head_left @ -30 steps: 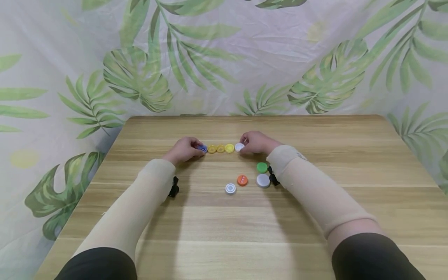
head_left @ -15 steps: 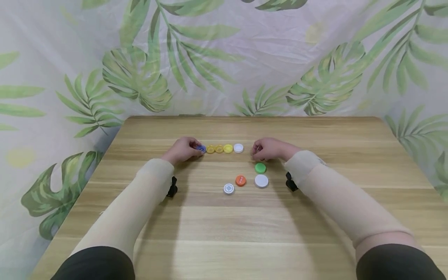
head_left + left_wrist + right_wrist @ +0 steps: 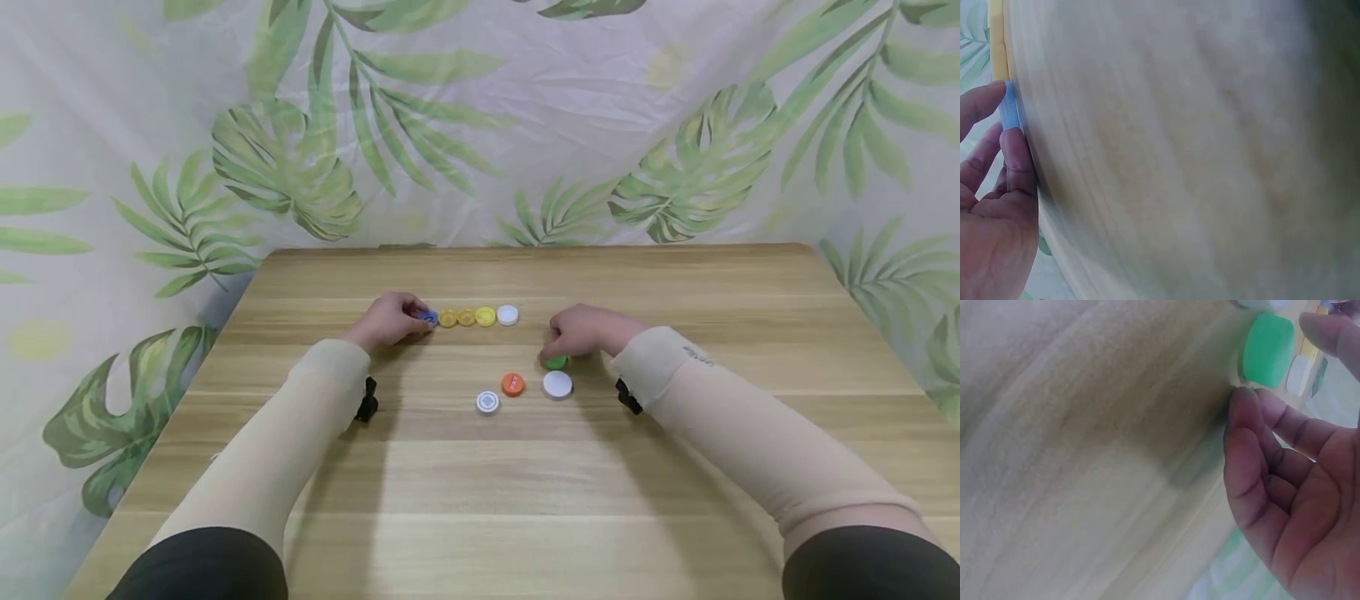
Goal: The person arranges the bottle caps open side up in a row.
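Observation:
My left hand [image 3: 390, 320] pinches a blue bottle cap [image 3: 428, 318] between thumb and fingers at the left end of a row. In the left wrist view the same blue cap [image 3: 1009, 107] sits between the fingertips. Two orange-yellow caps [image 3: 457, 317], a yellow cap [image 3: 485, 316] and a white cap [image 3: 507, 315] continue the row to the right. My right hand [image 3: 585, 331] reaches over a green cap [image 3: 555, 363], partly hidden from the head. In the right wrist view, thumb and bent fingers stand either side of the green cap [image 3: 1268, 350], with a gap at the thumb.
In front of the right hand lie a larger white cap [image 3: 557, 385], an orange-red cap [image 3: 513, 384] and a white patterned cap [image 3: 487, 403]. All rest on a wooden table [image 3: 480, 483]. A leaf-print cloth [image 3: 450, 125] hangs behind the table's far edge.
My right hand has let go of the white cap at the row's right end, moved right, and come toward me to the green cap. My left hand keeps its pinch on the blue cap.

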Demonstrator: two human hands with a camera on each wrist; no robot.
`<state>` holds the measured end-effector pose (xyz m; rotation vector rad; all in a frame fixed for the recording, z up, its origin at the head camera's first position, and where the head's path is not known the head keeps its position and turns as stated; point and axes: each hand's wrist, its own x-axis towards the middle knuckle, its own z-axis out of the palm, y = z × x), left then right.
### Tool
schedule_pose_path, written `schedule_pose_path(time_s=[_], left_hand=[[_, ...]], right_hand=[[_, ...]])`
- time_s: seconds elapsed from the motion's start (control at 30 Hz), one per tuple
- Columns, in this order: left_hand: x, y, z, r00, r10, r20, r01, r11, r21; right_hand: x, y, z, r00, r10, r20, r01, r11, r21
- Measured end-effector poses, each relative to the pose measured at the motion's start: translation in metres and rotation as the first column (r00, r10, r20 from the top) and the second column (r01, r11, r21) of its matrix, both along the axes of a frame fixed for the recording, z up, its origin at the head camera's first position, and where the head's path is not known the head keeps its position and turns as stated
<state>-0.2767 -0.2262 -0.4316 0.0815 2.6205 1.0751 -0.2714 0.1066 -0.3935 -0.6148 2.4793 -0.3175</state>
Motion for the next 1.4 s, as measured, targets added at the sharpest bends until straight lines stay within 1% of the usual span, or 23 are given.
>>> schedule_pose_path(time_s=[0.17, 0.33, 0.43, 0.63, 0.73, 0.8, 0.9, 1.0, 1.2, 1.3, 1.4], left_hand=[[-0.002, -0.002, -0.004, 1.000, -0.004, 0.005, 0.004, 1.000, -0.002], [-0.003, -0.001, -0.004, 1.000, -0.007, 0.006, 0.007, 1.000, 0.000], [-0.003, -0.001, -0.003, 1.000, -0.005, 0.009, 0.005, 1.000, -0.002], [-0.004, -0.002, -0.004, 1.000, -0.009, 0.007, 0.009, 1.000, -0.002], [-0.004, -0.002, -0.005, 1.000, -0.011, 0.004, 0.011, 1.000, 0.000], [-0.003, -0.002, -0.004, 1.000, -0.010, 0.002, 0.010, 1.000, -0.003], [-0.003, -0.001, -0.003, 1.000, -0.006, 0.003, 0.006, 1.000, -0.005], [-0.002, -0.001, -0.003, 1.000, -0.006, 0.006, 0.006, 1.000, -0.004], [-0.002, -0.002, -0.002, 1.000, -0.011, 0.001, 0.011, 1.000, -0.010], [-0.003, -0.002, -0.001, 1.000, -0.008, 0.003, 0.008, 1.000, -0.012], [-0.003, -0.002, 0.000, 1.000, -0.005, 0.003, 0.005, 1.000, -0.013]], right_hand=[[0.000, -0.003, 0.001, 1.000, 0.019, 0.015, -0.019, 0.999, 0.032], [-0.004, -0.004, 0.001, 0.999, 0.028, 0.029, -0.030, 0.998, 0.052], [-0.007, -0.005, 0.003, 0.999, 0.011, 0.033, -0.012, 1.000, 0.028], [-0.015, -0.003, 0.003, 1.000, -0.012, 0.007, 0.012, 1.000, -0.027], [-0.020, -0.002, 0.002, 0.999, -0.036, -0.004, 0.036, 0.998, -0.051], [-0.024, -0.002, 0.002, 0.998, -0.066, -0.001, 0.066, 0.995, -0.075], [-0.030, 0.000, 0.001, 0.994, -0.111, 0.008, 0.111, 0.986, -0.126], [-0.035, 0.002, 0.000, 0.987, -0.158, 0.040, 0.163, 0.969, -0.184], [-0.043, 0.003, -0.002, 0.969, -0.224, 0.105, 0.245, 0.925, -0.291], [-0.046, 0.001, -0.002, 0.958, -0.250, 0.140, 0.283, 0.905, -0.319], [-0.048, 0.000, -0.001, 0.955, -0.256, 0.147, 0.291, 0.901, -0.320]])
